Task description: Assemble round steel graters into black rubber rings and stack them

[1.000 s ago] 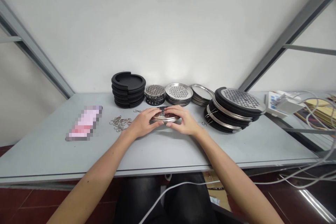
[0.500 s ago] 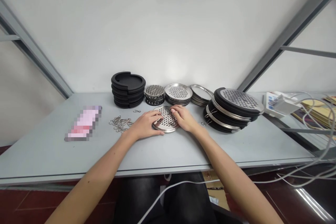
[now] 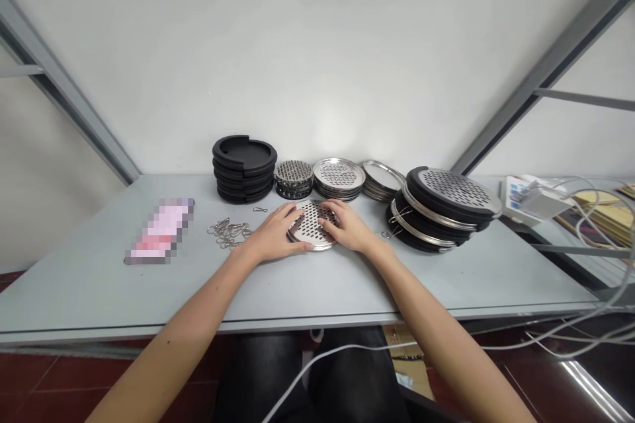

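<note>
Left of the grip, a loose heap of steel wire clips (image 3: 228,233) lies on the pale grey table (image 3: 79,291), with a stack of black rubber rings (image 3: 244,175) behind it. The left hand (image 3: 270,238) and right hand (image 3: 350,227) clasp a perforated steel disc (image 3: 311,225) from either side, fingers spread across its top, and it sits flat on the table. Behind and right of the grip stand a stack of perforated steel plates (image 3: 338,178), plain steel rims (image 3: 380,180) and black-rimmed round graters (image 3: 439,208).
</note>
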Motion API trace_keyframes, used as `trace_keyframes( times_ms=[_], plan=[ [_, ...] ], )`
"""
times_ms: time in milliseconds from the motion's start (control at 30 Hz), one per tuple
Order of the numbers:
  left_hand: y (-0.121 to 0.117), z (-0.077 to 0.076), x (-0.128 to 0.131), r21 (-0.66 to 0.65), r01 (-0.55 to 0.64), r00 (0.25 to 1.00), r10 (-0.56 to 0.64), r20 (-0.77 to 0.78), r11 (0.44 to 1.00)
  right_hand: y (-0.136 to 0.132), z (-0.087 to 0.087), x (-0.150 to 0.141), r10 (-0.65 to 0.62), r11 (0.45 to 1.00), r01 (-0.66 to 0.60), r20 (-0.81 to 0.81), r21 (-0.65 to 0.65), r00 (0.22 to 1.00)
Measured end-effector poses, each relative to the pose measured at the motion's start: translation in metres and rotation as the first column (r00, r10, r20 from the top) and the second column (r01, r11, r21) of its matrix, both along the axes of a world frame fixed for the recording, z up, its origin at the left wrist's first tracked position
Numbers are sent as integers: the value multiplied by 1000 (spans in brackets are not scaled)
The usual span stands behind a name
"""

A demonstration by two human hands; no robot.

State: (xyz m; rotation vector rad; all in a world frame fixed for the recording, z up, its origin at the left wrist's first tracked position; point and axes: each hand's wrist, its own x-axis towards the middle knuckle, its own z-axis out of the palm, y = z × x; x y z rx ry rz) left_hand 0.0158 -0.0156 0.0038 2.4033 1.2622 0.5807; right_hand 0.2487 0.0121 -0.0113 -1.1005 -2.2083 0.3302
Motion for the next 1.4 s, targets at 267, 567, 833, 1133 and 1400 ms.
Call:
trace_keyframes(
  times_ms=[267, 567, 833, 1133, 1400],
  plan=[
    [2, -5, -2, -29, 25, 999, -24, 22, 999, -5, -5, -4, 75, 997, -75, 67, 0, 995],
    [-1, -7, 0, -65, 135, 989, -130, 76, 989, -9, 3, -6, 87, 996, -91, 127, 21, 988],
    [0, -9, 2, -123, 21, 999, -25, -30, 992, -10, -2, -7, 60, 998, -51, 257, -42, 964],
    [2, -7, 3, -103, 20, 997, -27, -66, 994, -13, 3, -10, 55, 997, -28, 442, -68, 895],
    [1, -10, 1, -142, -6, 997, -6, -82, 990, -11, 1, -10, 49, 997, -24, 398, -68, 916]
  ],
)
